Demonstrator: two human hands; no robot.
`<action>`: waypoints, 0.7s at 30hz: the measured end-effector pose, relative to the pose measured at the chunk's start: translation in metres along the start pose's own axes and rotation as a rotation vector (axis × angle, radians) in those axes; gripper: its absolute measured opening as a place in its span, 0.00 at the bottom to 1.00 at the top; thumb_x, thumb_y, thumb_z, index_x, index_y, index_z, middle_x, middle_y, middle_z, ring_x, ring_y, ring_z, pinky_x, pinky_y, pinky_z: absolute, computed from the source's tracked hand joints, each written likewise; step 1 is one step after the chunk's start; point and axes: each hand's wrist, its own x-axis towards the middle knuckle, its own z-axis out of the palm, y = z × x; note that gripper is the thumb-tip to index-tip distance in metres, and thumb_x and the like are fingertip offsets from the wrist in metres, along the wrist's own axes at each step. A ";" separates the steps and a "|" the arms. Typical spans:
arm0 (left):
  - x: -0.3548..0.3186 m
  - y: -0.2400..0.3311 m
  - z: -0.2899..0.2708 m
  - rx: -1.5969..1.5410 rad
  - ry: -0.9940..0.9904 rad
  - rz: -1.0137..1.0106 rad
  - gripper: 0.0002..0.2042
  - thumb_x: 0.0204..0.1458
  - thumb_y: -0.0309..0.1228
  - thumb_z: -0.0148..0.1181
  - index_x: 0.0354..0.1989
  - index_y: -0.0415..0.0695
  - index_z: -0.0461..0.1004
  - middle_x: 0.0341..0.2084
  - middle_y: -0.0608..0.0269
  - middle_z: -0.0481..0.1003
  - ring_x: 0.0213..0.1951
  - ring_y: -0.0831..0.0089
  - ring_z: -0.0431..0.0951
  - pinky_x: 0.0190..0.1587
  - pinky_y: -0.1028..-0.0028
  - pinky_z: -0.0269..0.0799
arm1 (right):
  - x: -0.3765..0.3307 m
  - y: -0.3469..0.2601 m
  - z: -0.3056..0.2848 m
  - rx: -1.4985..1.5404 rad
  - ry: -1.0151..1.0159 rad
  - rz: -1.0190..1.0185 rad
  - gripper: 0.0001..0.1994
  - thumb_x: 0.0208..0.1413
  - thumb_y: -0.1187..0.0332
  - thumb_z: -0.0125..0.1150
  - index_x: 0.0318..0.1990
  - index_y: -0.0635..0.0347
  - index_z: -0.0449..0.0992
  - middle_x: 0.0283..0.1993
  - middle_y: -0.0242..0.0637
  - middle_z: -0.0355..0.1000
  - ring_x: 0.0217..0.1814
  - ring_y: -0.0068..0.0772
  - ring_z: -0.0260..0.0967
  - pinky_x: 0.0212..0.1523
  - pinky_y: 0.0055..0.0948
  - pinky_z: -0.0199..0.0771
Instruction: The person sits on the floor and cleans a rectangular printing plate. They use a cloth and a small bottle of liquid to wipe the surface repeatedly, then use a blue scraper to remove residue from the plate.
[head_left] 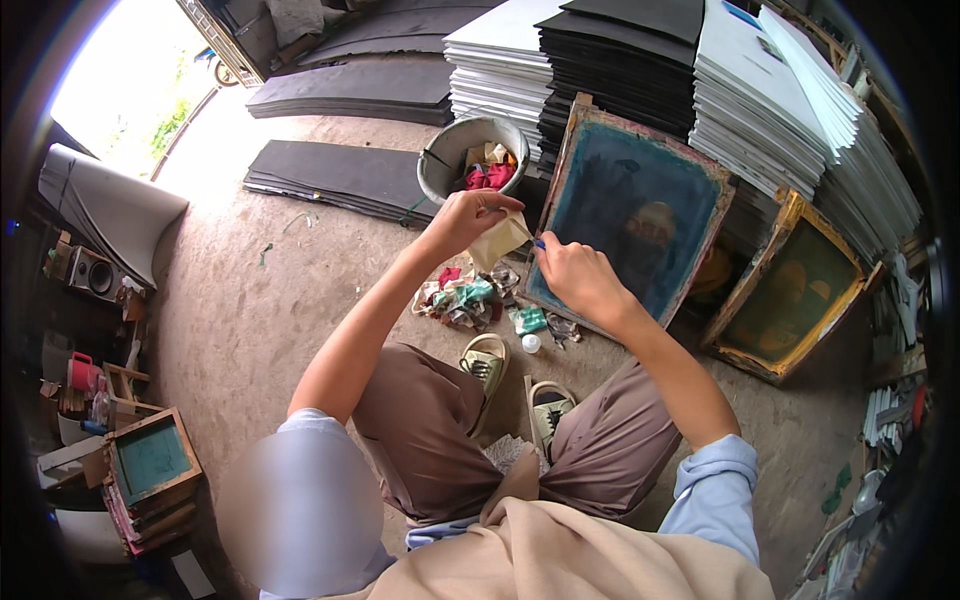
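Note:
A pale yellow piece of cloth is pinched in my left hand and hangs from its fingers above the floor. My right hand is closed round a small blue-handled tool, whose end meets the cloth's right edge; most of the tool is hidden in the fist. Just beyond my hands stands a grey bucket with red, yellow and cream cloth scraps inside. Below the cloth, a heap of mixed scraps lies on the floor, and a small white bottle is beside it.
A blue screen-printing frame leans close to my right hand, with a yellow-edged frame farther right. Stacks of white sheets and black sheets stand behind. Dark boards lie left of the bucket. Small frames are piled far left.

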 end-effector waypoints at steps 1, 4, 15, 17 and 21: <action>0.001 0.001 0.002 -0.002 0.000 -0.020 0.12 0.53 0.23 0.54 0.45 0.43 0.78 0.38 0.61 0.79 0.40 0.79 0.77 0.46 0.76 0.72 | 0.001 -0.001 0.002 -0.015 0.007 -0.005 0.11 0.62 0.64 0.45 0.36 0.65 0.67 0.23 0.54 0.73 0.30 0.54 0.75 0.29 0.48 0.76; 0.002 0.000 0.003 -0.041 0.016 -0.018 0.13 0.52 0.23 0.54 0.45 0.42 0.78 0.39 0.61 0.79 0.40 0.79 0.77 0.46 0.76 0.72 | 0.002 -0.001 0.007 -0.001 0.063 0.000 0.11 0.62 0.64 0.45 0.38 0.65 0.67 0.22 0.56 0.72 0.28 0.57 0.73 0.27 0.51 0.73; 0.005 0.009 0.008 -0.014 -0.005 -0.075 0.17 0.47 0.20 0.53 0.46 0.45 0.78 0.39 0.65 0.78 0.34 0.84 0.74 0.38 0.79 0.70 | 0.005 0.000 0.004 -0.077 0.142 0.015 0.11 0.62 0.63 0.46 0.36 0.63 0.66 0.21 0.52 0.73 0.26 0.53 0.74 0.24 0.46 0.75; 0.004 0.002 0.009 -0.015 0.025 -0.021 0.17 0.47 0.19 0.53 0.46 0.46 0.78 0.37 0.67 0.78 0.30 0.86 0.71 0.34 0.80 0.69 | 0.005 -0.001 0.004 -0.067 0.143 0.018 0.10 0.62 0.64 0.45 0.36 0.63 0.66 0.21 0.53 0.72 0.26 0.54 0.74 0.24 0.47 0.75; 0.006 -0.002 0.010 -0.036 0.046 -0.012 0.18 0.46 0.19 0.53 0.46 0.45 0.79 0.34 0.68 0.78 0.24 0.88 0.65 0.30 0.81 0.66 | 0.004 -0.004 0.005 -0.064 0.128 0.009 0.10 0.62 0.64 0.46 0.37 0.63 0.66 0.21 0.53 0.72 0.27 0.53 0.74 0.25 0.47 0.75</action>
